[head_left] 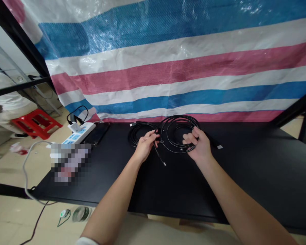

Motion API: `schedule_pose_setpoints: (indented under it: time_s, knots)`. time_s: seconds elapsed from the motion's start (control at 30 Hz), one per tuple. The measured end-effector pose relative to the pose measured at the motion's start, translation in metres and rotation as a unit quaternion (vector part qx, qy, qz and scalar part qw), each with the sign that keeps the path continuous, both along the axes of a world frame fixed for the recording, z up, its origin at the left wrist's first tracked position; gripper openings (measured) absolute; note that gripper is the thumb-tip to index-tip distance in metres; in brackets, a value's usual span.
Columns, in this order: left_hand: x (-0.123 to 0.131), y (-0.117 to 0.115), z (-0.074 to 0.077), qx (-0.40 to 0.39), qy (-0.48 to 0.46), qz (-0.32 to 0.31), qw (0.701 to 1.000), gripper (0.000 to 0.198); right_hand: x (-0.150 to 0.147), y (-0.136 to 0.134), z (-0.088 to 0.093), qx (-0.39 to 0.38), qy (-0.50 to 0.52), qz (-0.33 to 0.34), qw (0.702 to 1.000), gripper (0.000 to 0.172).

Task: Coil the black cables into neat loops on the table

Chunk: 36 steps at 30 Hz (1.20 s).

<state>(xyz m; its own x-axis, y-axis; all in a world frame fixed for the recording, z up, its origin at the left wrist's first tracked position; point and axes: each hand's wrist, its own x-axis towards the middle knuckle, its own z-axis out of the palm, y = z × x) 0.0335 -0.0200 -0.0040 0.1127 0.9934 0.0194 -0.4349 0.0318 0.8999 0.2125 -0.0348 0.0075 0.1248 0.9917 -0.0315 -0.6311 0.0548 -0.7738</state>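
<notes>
My left hand (pixel 146 147) pinches a thin black cable (pixel 140 134) that lies in a loose coil on the table, and a short end with a metal plug (pixel 164 164) trails down below the fingers. My right hand (pixel 197 143) curls around the edge of a second, larger coil of black cable (pixel 178 119). Another plug end (pixel 219 146) lies just to the right of that hand. Both coils rest on a black table (pixel 206 183), and my hands sit close together between them.
A blue-and-white power strip (pixel 79 134) and a black phone (pixel 97 133) lie at the table's left, beside a pixelated blurred patch (pixel 68 161). A striped tarp (pixel 168 78) hangs behind the table. A grey cord (pixel 25 170) drops to the floor, near a red stool (pixel 35 124).
</notes>
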Motion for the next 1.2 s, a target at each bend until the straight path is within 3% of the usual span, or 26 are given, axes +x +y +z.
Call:
schedule_pose_setpoints:
  time_s: [0.17, 0.23, 0.33, 0.4, 0.5, 0.63, 0.7, 0.77, 0.87, 0.97, 1.1, 1.2]
  knots:
    - [0.006, -0.011, 0.002, -0.034, -0.028, -0.146, 0.988, 0.033, -0.006, -0.002, 0.001, -0.002, 0.000, 0.081, 0.997, 0.061]
    - [0.007, -0.012, 0.002, -0.034, -0.031, -0.135, 0.990, 0.034, -0.011, 0.001, -0.002, -0.009, -0.048, 0.071, 0.996, 0.060]
    - [0.007, -0.009, 0.002, -0.025, -0.054, -0.042, 0.997, 0.030, -0.015, 0.007, -0.010, -0.025, -0.205, -0.023, 0.978, 0.052]
    - [0.004, -0.004, 0.003, -0.022, -0.066, 0.014, 0.997, 0.026, -0.017, 0.012, -0.012, -0.027, -0.351, -0.081, 0.933, 0.048]
    - [-0.005, 0.006, 0.004, -0.023, -0.062, 0.080, 0.995, 0.024, -0.026, 0.021, -0.007, -0.013, -0.528, -0.101, 0.843, 0.042]
    - [-0.022, 0.019, 0.002, -0.024, -0.031, 0.187, 0.982, 0.037, -0.053, 0.037, 0.007, -0.023, -0.670, -0.103, 0.735, 0.030]
    - [-0.032, 0.025, -0.001, -0.014, 0.013, 0.230, 0.973, 0.030, -0.070, 0.046, 0.012, -0.047, -0.714, -0.090, 0.693, 0.031]
    - [-0.041, 0.029, -0.005, 0.005, 0.103, 0.277, 0.955, 0.020, -0.084, 0.053, 0.015, -0.075, -0.738, -0.056, 0.668, 0.036]
    - [-0.053, 0.032, -0.009, 0.020, 0.280, 0.330, 0.901, 0.017, -0.096, 0.062, 0.016, -0.111, -0.755, 0.001, 0.646, 0.041]
    - [-0.058, 0.033, -0.012, -0.002, 0.407, 0.320, 0.856, 0.022, -0.101, 0.066, 0.016, -0.122, -0.764, 0.027, 0.633, 0.039]
    - [-0.056, 0.034, -0.017, 0.007, 0.493, 0.283, 0.823, 0.032, -0.103, 0.070, 0.016, -0.122, -0.778, 0.042, 0.615, 0.034]
    - [-0.053, 0.033, -0.021, 0.011, 0.517, 0.296, 0.803, 0.050, -0.105, 0.071, 0.014, -0.103, -0.810, 0.034, 0.576, 0.039]
